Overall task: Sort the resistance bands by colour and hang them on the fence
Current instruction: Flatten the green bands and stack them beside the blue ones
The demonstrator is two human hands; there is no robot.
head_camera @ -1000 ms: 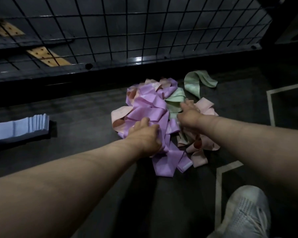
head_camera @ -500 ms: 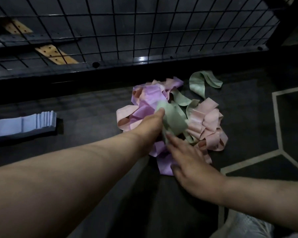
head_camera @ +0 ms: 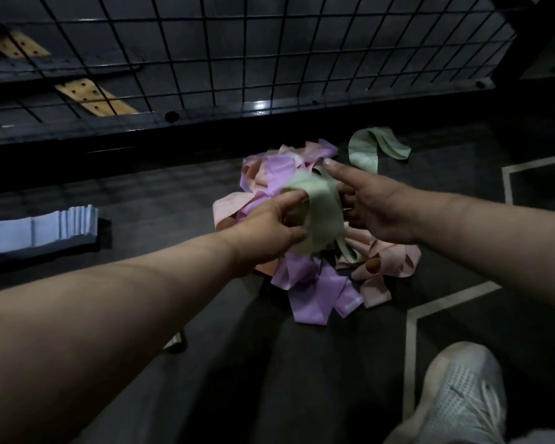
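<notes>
Head view: a white shoe [head_camera: 462,398] is planted on the dark, pale-lined floor [head_camera: 205,363]. A green band [head_camera: 322,216] is pinched by the grip of the left hand [head_camera: 269,232] over the pile [head_camera: 308,299]; that of the right hand [head_camera: 375,206] cannot be judged. The fence [head_camera: 237,59] is set beyond.

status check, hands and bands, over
Left hand grips green band over pile. Right hand beside it, index straight, grip unclear. Purple bands, pink bands tangled beneath; none on fence.

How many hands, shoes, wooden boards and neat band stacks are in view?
Hands: 2, left hand, gripping a green band, and right hand
Shoes: 1, white shoe
Wooden boards: 2, upper board and lower board
Neat band stacks: 1, blue stack
Total: 6
</notes>
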